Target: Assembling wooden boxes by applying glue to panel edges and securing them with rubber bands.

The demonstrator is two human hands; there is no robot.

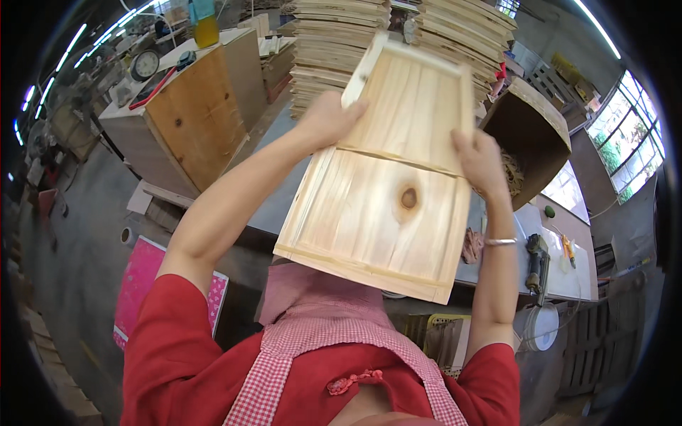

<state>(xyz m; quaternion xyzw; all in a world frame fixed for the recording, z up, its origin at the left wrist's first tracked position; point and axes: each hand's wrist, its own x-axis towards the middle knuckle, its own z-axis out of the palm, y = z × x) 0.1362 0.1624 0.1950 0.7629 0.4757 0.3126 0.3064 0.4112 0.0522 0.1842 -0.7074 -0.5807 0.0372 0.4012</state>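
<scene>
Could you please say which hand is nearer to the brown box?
Right. The right hand, gripping the wooden panel, is left of the box; the left hand, across the panel, is farther left.

To my right: barred window (629, 121), daylight, greenery outside. To my left: wooden cabinet (206, 106) above grey floor (92, 227). Lit tube light (598, 28) high right; more tubes far left.

Glaring window (629, 135), bent edges (black rim)
</scene>
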